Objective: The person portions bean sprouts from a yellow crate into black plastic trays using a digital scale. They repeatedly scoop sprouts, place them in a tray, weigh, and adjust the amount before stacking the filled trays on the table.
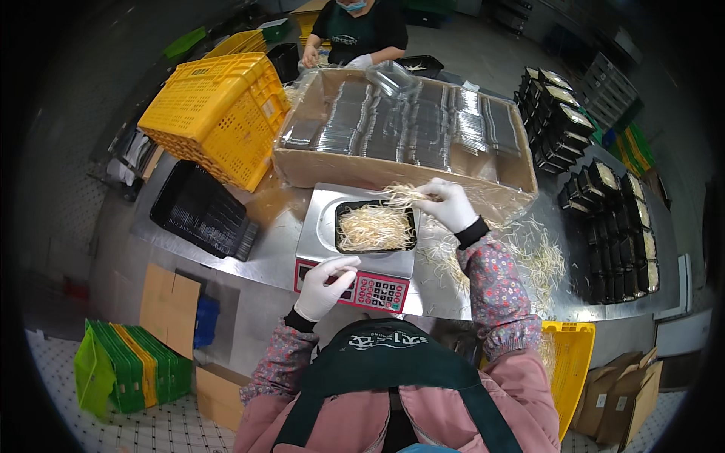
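Observation:
A black plastic tray [339, 243] heaped with bean sprouts [374, 228] stands on the steel plate of a red-fronted digital scale [313, 245]. My right hand [451, 206], in a white glove, pinches a small bunch of bean sprouts [402, 196] over the tray's far right corner. In front of the tray, my gloved left hand [325, 290] hovers over the left part of the scale's front panel. Its fingers are loosely bent and apart from the thumb, with nothing seen between them. The hand hides part of the scale's display.
Behind the scale sits a cardboard box [362, 171] of clear plastic lids. Stacked black trays [198, 208] and a yellow crate [204, 113] are at left. Loose sprouts [540, 257] lie at right, beyond them filled trays [615, 234]. A co-worker [361, 34] stands across the table.

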`<state>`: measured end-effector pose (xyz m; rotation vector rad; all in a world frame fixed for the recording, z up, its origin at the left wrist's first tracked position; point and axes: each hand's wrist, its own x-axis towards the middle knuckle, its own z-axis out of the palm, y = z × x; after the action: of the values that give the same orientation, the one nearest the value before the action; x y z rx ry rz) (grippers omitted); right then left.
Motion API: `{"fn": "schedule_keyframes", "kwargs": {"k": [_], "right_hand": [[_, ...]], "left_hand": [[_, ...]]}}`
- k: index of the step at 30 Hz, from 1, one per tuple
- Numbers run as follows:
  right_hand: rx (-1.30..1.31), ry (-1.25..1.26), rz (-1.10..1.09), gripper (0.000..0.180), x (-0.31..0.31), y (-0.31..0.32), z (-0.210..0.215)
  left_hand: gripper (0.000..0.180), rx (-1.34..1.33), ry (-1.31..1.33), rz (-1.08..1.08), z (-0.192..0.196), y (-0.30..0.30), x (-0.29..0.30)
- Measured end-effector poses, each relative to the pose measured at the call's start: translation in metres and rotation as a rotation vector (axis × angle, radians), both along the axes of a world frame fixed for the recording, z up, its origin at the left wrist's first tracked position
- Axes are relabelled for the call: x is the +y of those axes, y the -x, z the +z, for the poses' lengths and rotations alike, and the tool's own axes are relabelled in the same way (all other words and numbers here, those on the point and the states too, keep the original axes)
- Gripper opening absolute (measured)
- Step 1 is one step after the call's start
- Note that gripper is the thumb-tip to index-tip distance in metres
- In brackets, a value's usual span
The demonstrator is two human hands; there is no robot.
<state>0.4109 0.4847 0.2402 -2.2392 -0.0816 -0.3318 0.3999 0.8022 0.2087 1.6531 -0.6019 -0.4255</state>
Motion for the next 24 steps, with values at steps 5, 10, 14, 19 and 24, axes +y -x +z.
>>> {"fn": "schedule_keyframes", "kwargs": {"k": [5, 10, 14, 19, 24], "right_hand": [[0.145, 0.399, 0.171, 0.037, 0.046, -0.026, -0.045], [0.107, 0.194, 0.176, 0.046, 0.014, -0.018, -0.033], [0.176, 0.032, -0.015, 0.04, -0.016, 0.005, -0.009], [0.103, 0.045, -0.142, 0.037, -0.036, 0.024, -0.025], [-0.098, 0.357, 0.024, 0.054, 0.033, 0.001, -0.051]], "left_hand": [[0.027, 0.051, 0.111, 0.194, -0.013, -0.01, 0.037], [0.028, 0.059, 0.057, 0.376, -0.005, -0.023, 0.077], [0.028, -0.133, -0.036, 0.462, -0.023, -0.049, 0.109], [0.037, -0.114, 0.093, 0.527, -0.029, -0.083, 0.105], [0.057, -0.263, 0.009, 0.454, -0.061, -0.099, 0.027]]}}
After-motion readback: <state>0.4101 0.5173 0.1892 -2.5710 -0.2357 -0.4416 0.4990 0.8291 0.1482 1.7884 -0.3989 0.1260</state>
